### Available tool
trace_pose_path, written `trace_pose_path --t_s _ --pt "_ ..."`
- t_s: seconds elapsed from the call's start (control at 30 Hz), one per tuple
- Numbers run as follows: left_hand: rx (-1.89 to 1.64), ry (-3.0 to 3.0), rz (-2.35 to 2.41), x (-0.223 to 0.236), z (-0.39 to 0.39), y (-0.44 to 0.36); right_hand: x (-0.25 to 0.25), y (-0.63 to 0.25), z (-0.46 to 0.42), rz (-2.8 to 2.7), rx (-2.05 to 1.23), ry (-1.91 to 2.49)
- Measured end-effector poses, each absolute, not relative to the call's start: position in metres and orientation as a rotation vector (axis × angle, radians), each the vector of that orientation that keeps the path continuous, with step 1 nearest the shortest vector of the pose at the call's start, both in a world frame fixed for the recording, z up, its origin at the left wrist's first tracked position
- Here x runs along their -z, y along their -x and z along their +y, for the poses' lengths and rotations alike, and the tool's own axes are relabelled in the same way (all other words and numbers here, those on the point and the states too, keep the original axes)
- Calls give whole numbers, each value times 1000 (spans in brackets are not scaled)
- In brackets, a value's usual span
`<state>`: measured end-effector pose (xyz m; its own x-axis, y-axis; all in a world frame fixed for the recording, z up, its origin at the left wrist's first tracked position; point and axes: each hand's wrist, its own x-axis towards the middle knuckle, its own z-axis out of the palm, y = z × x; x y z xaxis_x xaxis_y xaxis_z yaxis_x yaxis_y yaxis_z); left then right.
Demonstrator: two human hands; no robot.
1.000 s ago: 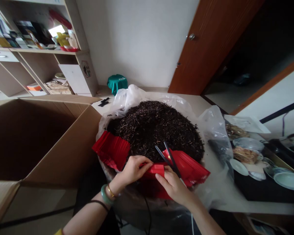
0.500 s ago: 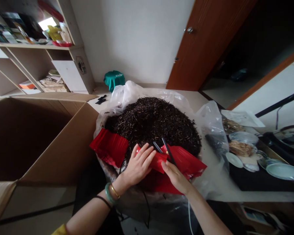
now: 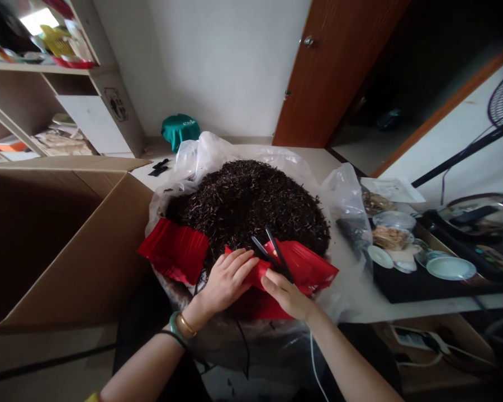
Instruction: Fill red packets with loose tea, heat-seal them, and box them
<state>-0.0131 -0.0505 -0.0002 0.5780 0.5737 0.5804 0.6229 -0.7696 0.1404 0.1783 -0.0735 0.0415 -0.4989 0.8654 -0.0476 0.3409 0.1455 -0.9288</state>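
Observation:
A big mound of dark loose tea leaves (image 3: 247,198) fills a clear plastic bag (image 3: 201,156) in front of me. Stacks of red foil pouches lie on its near edge, one at the left (image 3: 171,257) and one at the right (image 3: 310,268). My left hand (image 3: 226,279) lies with fingers stretched out on a small red pouch (image 3: 260,273) between the stacks. My right hand (image 3: 285,293) pinches the same pouch at its right end. A black clamp-like tool (image 3: 272,254) rests just above my right hand.
A large open cardboard box (image 3: 67,234) stands at the left. A shelf unit (image 3: 46,106) and a green bag (image 3: 180,129) are behind. At the right a tray (image 3: 423,279) holds bowls and small plates. A brown door (image 3: 331,67) stands open.
My left hand went from pinching the small pouch to lying flat on it with fingers stretched. The view has shifted right and down a little.

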Motion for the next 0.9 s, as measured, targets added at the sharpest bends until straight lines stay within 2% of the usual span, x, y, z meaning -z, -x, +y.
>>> trace_pose_path --t_s 0.43,0.67,0.73,0.8,0.9 --pt "1149 2652 -1194 7 -45 12 -55 -168 -64 -1576 -1652 1025" --pt "1474 2553 -1465 10 -34 17 -79 -182 -27 -1619 -1393 1293" --pt "1553 2505 -1591 10 -32 18 -76 -187 7 -1656 -1197 1449" --pt "1622 2479 -1689 10 -31 19 -69 -191 44 -1764 -863 1757" --pt "1712 2463 -1767 10 -29 22 -53 -193 92 -1813 -741 1908"
